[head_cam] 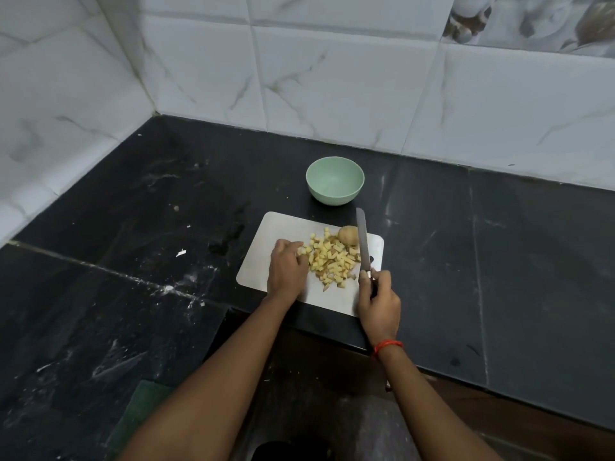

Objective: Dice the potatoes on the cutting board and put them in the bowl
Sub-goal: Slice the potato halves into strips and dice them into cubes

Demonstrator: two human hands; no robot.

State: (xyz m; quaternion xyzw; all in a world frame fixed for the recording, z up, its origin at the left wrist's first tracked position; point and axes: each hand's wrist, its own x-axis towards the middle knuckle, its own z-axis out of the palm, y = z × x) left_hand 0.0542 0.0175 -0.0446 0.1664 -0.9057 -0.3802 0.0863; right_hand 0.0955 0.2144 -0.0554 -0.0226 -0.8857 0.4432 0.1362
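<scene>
A white cutting board (286, 227) lies on the black counter. A heap of yellow potato dice (332, 261) covers its middle, and one whole unpeeled potato (347, 235) sits at its far edge. My left hand (287, 269) rests on the board with curled fingers against the left side of the dice. My right hand (377, 301) grips the handle of a knife (362, 241); the blade points away from me along the right side of the heap. A pale green bowl (334, 179), empty, stands just beyond the board.
The black stone counter (133, 227) runs into a corner of white marble-look wall tiles (332, 78). White specks and smears dot the counter to the left. The counter's front edge runs right below the board.
</scene>
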